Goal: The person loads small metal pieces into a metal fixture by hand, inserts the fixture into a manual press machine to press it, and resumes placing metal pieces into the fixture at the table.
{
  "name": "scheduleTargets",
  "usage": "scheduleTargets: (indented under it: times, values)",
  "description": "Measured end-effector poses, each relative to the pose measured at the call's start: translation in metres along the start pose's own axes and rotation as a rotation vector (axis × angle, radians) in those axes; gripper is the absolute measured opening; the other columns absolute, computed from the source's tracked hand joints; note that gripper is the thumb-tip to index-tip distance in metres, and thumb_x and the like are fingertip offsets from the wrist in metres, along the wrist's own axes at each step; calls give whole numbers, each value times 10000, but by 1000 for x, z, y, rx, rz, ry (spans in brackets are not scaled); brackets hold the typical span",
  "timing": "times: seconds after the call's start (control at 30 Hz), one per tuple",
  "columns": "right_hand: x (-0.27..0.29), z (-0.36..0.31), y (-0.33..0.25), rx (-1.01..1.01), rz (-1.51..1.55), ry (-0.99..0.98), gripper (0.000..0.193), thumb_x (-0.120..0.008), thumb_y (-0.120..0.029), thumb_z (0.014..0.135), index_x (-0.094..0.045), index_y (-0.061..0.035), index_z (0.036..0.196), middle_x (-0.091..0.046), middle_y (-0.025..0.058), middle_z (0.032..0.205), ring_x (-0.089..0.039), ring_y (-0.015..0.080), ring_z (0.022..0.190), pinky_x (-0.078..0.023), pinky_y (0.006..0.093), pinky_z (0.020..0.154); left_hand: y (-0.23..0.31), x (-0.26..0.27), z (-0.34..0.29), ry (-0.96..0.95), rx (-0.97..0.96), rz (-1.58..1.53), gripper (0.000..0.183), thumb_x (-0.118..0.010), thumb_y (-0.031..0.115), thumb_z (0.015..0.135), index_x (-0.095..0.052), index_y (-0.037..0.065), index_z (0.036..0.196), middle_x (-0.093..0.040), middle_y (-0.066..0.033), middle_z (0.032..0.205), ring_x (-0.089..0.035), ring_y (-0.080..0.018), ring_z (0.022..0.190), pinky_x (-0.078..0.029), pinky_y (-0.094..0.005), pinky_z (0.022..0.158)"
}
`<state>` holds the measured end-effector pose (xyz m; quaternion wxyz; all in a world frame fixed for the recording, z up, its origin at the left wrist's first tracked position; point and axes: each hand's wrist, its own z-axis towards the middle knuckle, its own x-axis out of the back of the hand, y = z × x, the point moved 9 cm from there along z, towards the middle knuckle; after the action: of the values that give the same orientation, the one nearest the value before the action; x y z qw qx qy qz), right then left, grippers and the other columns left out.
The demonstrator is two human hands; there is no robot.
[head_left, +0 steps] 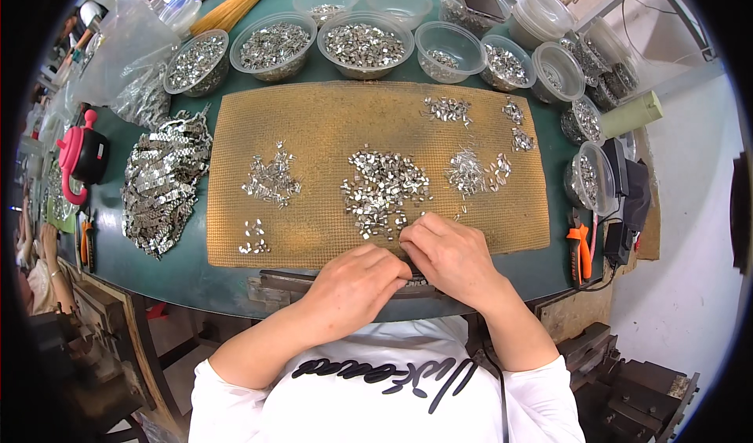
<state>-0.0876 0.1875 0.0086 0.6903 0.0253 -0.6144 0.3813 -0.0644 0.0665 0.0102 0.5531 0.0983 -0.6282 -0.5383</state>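
My left hand (354, 285) and my right hand (453, 256) meet over a dark metal bar fixture (284, 281) at the table's front edge. Fingers on both hands are closed in a pinch, and whatever they grip is hidden behind them. Small metal pieces show in the fixture's slot beside the fingertips. Just beyond my hands, a pile of small shiny metal links (384, 184) lies on a brown textured mat (314, 121). Smaller heaps of metal pieces (271, 178) rest to its left, with thin ones (466, 172) to its right.
Clear plastic bowls (365, 70) of metal parts line the mat's far side and right. Finished-looking metal link bands (163, 188) lie left, near a pink and black teapot-shaped container (81, 158). Orange-handled pliers (579, 248) lie right; a straw broom (235, 5) lies at the back.
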Motion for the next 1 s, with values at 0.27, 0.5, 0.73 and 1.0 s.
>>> scheduleTargets:
  times: [0.27, 0.5, 0.73, 1.0]
  values:
    - [4, -3, 3, -36, 71, 3, 127, -760, -131, 928, -656, -78, 976, -621, 72, 901, -693, 283, 771, -548, 419, 627, 4, -6, 2, -16, -32, 11, 106, -774, 90, 926, -753, 60, 1025, -718, -79, 1023, -668, -305, 991, -554, -409, 853]
    - [20, -24, -23, 44, 135, 9, 171, -788, -98, 884, -659, -73, 994, -684, 59, 1001, -693, 273, 878, -539, 397, 742, -10, 22, -4, 59, 39, 0, 122, -767, 56, 923, -756, 51, 1045, -723, -94, 997, -686, -307, 947, -560, -409, 825]
    - [13, -26, -38, 33, 88, 6, 165, -787, -105, 881, -689, -72, 1011, -708, 47, 1053, -697, 254, 985, -528, 392, 835, -15, 35, -7, 122, 53, 14, 108, -758, 85, 945, -724, 42, 1038, -679, -99, 961, -655, -325, 931, -550, -431, 784]
    - [19, -11, -7, -78, 55, 47, 140, -783, -135, 924, -713, -91, 1037, -710, 61, 979, -716, 284, 864, -569, 404, 716, -17, 30, 4, 59, 10, 179, 161, -785, 77, 903, -747, 57, 1058, -690, -91, 991, -660, -306, 957, -551, -418, 821]
